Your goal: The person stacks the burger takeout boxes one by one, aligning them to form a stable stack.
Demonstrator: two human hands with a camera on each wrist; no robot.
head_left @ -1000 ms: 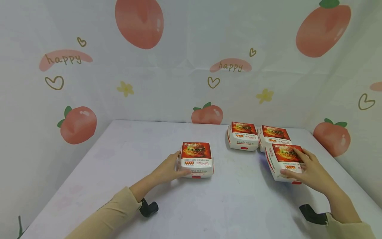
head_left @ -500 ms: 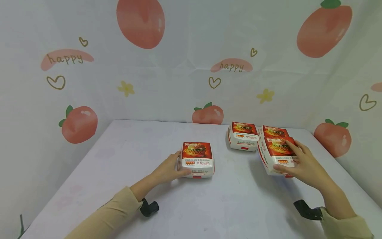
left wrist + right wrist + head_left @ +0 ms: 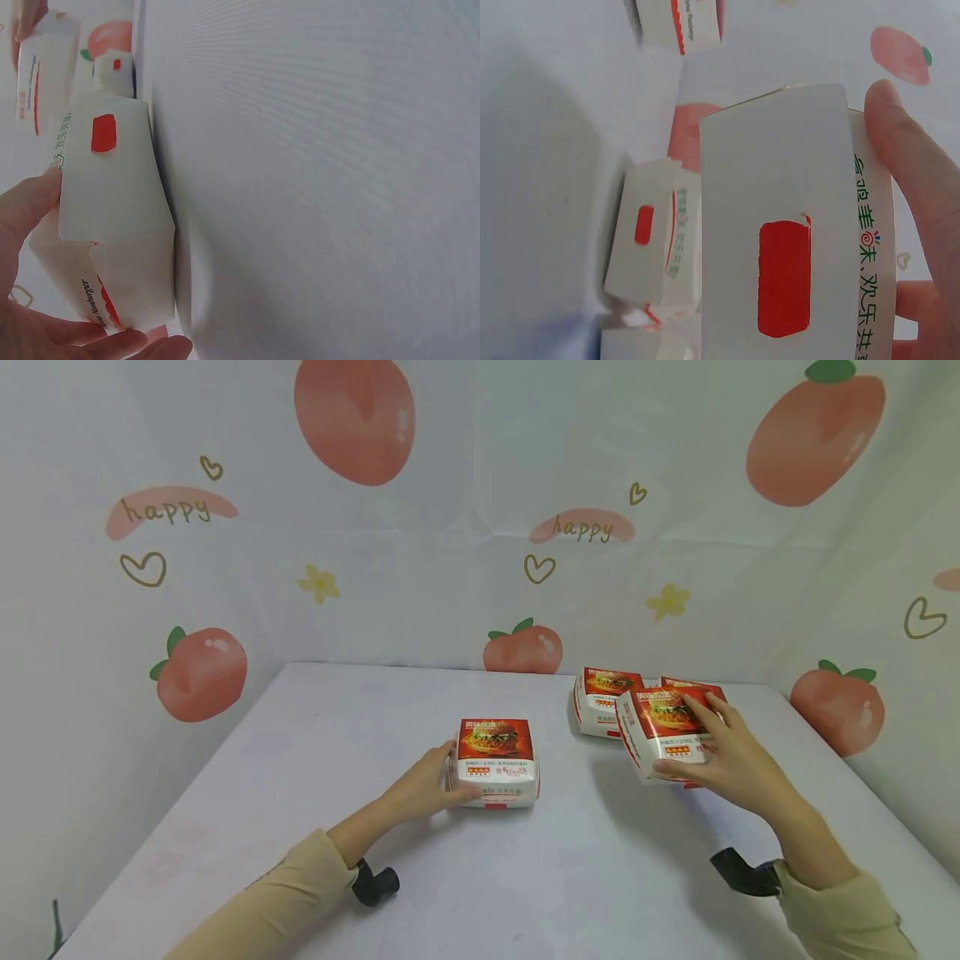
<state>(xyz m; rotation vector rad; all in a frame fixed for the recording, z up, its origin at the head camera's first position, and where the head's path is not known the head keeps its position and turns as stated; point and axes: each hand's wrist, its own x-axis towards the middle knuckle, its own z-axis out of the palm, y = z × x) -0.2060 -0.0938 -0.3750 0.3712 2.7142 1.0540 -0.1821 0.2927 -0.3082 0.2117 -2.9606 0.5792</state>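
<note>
Free passage runs along the bench [image 3: 573, 835] between the left burger box [image 3: 495, 760] and the raised burger box [image 3: 654, 727], behind which two rear burger boxes [image 3: 592, 706] block the way.

Left grip [image 3: 424, 787] low, right grip [image 3: 738, 764] apparently aloft

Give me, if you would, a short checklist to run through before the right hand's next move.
1. Right hand gripping the raised box: ok.
2. Raised box clear of the table: ok.
3. Left hand holding the near-left box on the table: ok.
4. Back-left box and back-right box unblocked in the head view: not ok, the raised box partly covers both.
5. Gap between the two back boxes: cannot tell.
</note>
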